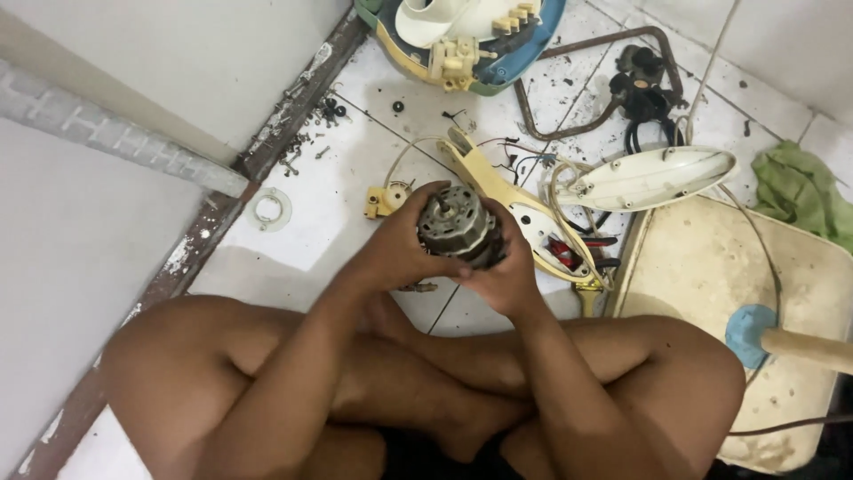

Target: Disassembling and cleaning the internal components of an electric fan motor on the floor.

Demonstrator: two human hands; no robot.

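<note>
Left hand: I've got my left hand (400, 249) wrapped round the near-left side of the fan motor (458, 229), fingers closed tight on its casing.
Right hand: my right hand (502, 271) cups the motor from underneath and from the right, thumb up along the side, clamped on as well.
Motor: held between both palms just above the tiled floor (329, 187), its shaft (438, 204) pointing up and away from me, copper windings showing at the rim.
Step in hand: looks to me like turning the motor over for a check; I'd judge it goes best with one hand holding steady while the other does the turning, fingers off the windings and clear of the shaft.
Beyond my hands: cream fan neck housing (524, 213) lies just past my right hand, trailing thin wires.
Further right: white oval cover (653, 178), and a cream base panel (711, 276) beside my right knee.
Past my left hand: small yellow switch part (386, 200) on the floor, close by; a white ring (269, 210) further left.
Far ahead: blue and yellow fan base (471, 40), well apart from both hands.
Watch: loose screws (329, 111) scattered ahead-left.
</note>
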